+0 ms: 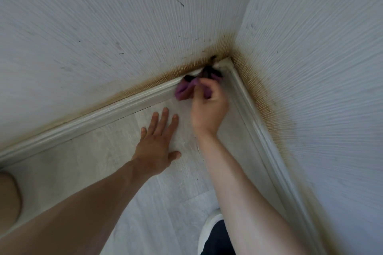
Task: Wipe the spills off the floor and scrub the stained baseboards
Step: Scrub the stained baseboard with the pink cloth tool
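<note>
Down at the corner where the two walls [124,16] are meeting, the step in hand is looking like scrubbing the baseboard [103,113], and doing it well is probably calling for short firm strokes along the moulding grooves, working into the corner joint and turning the cloth to a fresh face, since part of it is already looking dark. Across both walls just above the trim, a brown-orange stain [267,101] is running, heaviest at the corner, with small dark marks scattered higher up; that wallpaper is ribbed, so I judge hard rubbing there could be risking damage. Pale wood-look floor [145,203] is lying beneath, showing no obvious spill from this angle. Bracing on it, the left hand [159,143] is lying flat, fingers straight and spread, its grip holding nothing. Closer to the corner, the right hand [209,105] is bunching a purple cloth [183,90], its grip curled round the cloth and pressing it against the baseboard right beside the corner; the hand is blurred, so finer finger placement is unclear
</note>
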